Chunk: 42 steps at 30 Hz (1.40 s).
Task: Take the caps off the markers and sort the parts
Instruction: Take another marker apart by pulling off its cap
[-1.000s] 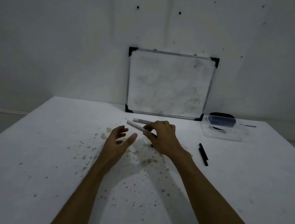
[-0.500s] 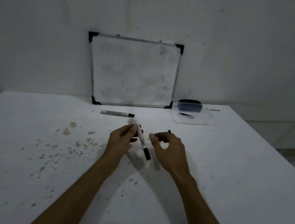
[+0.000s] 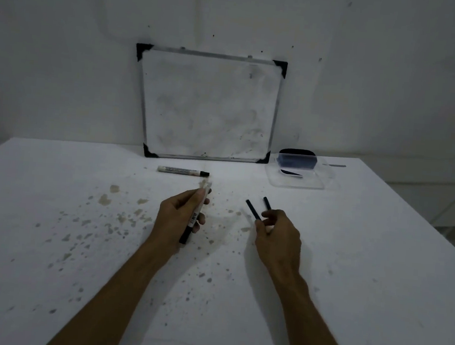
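From the head view there are two markers and two black caps. The left hand (image 3: pixel 179 217) holds one marker (image 3: pixel 195 215); the other marker (image 3: pixel 183 171) lies on the desk (image 3: pixel 378 254) at 12 o'clock from it. The right hand (image 3: pixel 277 236) pinches one cap (image 3: pixel 253 209) — the second cap (image 3: pixel 267 203) lies just beside it.
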Available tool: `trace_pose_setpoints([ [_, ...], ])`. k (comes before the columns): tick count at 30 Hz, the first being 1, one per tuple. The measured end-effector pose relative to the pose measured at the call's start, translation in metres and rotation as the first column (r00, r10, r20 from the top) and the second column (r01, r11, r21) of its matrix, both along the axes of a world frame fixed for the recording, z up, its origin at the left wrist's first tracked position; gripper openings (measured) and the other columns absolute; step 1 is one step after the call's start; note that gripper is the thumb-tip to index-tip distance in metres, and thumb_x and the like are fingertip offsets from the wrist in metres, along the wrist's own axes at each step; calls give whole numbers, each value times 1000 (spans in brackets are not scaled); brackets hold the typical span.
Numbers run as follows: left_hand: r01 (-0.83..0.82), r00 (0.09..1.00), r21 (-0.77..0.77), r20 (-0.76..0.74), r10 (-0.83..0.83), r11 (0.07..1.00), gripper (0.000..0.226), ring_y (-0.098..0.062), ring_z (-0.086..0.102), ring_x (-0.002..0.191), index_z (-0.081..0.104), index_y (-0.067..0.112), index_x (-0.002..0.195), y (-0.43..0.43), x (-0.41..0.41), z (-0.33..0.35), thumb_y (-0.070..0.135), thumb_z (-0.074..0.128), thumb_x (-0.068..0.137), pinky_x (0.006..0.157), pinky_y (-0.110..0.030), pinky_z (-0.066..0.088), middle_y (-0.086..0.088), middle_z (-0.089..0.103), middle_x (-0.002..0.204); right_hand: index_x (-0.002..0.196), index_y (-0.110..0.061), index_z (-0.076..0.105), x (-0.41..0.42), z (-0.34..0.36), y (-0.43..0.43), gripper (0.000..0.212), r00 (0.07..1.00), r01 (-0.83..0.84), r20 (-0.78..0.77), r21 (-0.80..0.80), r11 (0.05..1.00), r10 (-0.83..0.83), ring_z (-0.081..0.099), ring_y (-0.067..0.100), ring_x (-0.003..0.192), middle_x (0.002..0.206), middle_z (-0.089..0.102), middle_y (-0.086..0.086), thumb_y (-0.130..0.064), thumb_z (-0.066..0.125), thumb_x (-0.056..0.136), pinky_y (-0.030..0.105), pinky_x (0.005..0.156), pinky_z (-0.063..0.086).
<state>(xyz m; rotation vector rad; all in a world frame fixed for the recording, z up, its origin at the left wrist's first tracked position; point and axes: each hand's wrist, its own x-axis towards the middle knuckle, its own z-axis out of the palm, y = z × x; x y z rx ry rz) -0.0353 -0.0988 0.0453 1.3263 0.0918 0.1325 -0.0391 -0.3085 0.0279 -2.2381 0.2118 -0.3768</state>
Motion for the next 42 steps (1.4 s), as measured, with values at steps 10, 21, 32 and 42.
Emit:
trace_pose_setpoints([
  [10, -113, 992, 250, 76, 97, 962, 31, -17, 54, 41, 80, 21, 106, 54, 5, 12, 46, 74, 90, 37, -23, 39, -6, 71, 76, 118, -12, 70, 49, 36, 52, 20, 913, -376, 115, 615, 693, 392, 68, 14, 79, 96, 74, 4, -16, 61, 101, 26, 71, 57],
  [21, -19, 997, 376, 76, -11, 927, 28, -9, 59, 55, 80, 27, 111, 62, 14, 0, 26, 84, 84, 50, -22, 48, 4, 79, 85, 111, -5, 76, 65, 3, 71, 24, 933, -219, 121, 938, 267, 339, 65, 14, 84, 96, 70, 6, -24, 68, 96, 31, 80, 55],
  [32, 10, 985, 513, 141, -95, 858, 28, -8, 64, 58, 82, 25, 110, 60, 16, -13, 25, 85, 82, 59, -21, 54, 4, 79, 92, 115, -11, 74, 62, -1, 73, 24, 959, -215, 85, 841, 496, 271, 64, 12, 77, 92, 76, 1, -22, 72, 94, 25, 73, 59],
  [42, -50, 986, 452, 162, -28, 890, 29, -21, 61, 51, 78, 24, 117, 59, 16, -14, 37, 71, 92, 51, -33, 57, -2, 79, 83, 122, -24, 71, 46, -6, 90, 25, 855, -476, 315, 164, 864, 411, 69, 4, 96, 113, 73, -8, -32, 58, 102, 16, 80, 56],
])
